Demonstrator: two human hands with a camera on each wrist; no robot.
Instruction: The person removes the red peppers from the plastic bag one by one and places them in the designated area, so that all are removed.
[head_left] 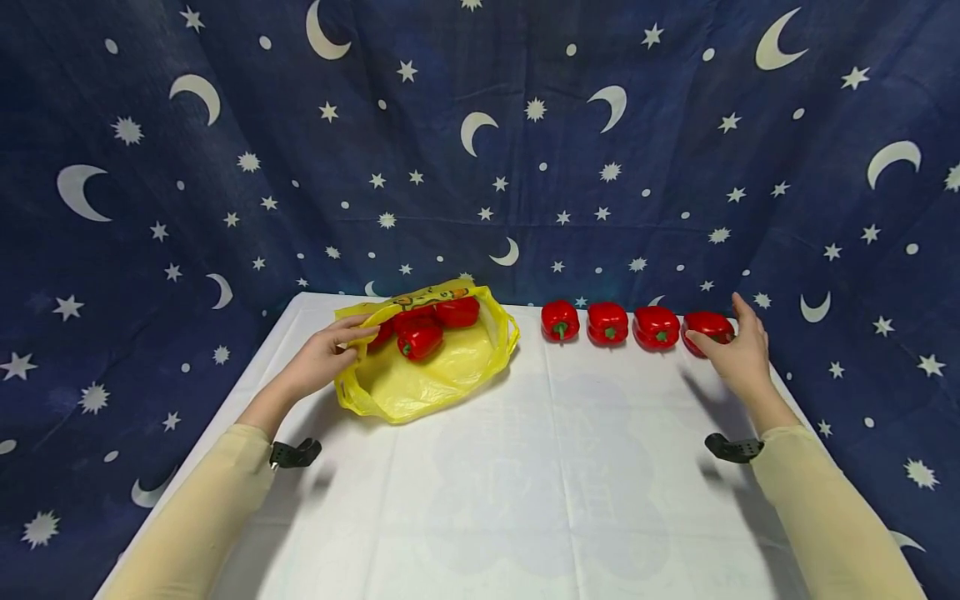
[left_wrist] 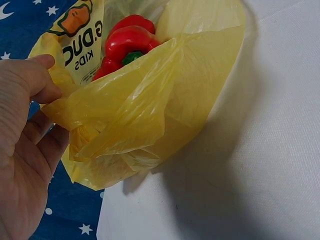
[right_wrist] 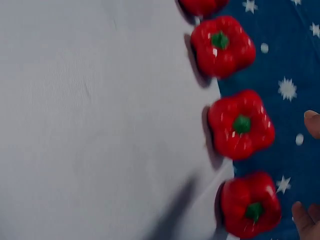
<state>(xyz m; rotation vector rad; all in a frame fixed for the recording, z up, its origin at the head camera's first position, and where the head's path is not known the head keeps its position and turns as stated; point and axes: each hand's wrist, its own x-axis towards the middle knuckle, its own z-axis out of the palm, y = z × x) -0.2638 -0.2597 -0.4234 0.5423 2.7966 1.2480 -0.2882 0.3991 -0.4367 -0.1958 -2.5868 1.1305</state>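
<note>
My left hand [head_left: 327, 354] pinches the left side of the mouth of a yellow plastic bag [head_left: 420, 387], which lies on its side, opening toward me. Inside are several red bell peppers [head_left: 420, 337] with green stems; one pepper [left_wrist: 127, 42] shows past the bag's rim in the left wrist view. At the right, my right hand [head_left: 742, 358] is spread around the rightmost bell pepper [head_left: 708, 327], its thumb overlapping the pepper in the head view. In the right wrist view only fingertips [right_wrist: 305, 220] show, apart from the nearest pepper [right_wrist: 251, 205].
Left of that pepper, more red bell peppers [head_left: 607, 323] stand in a row along the far edge of the white-covered table [head_left: 480, 500]. A dark blue cloth [head_left: 450, 200] with moons and stars rises behind and at both sides.
</note>
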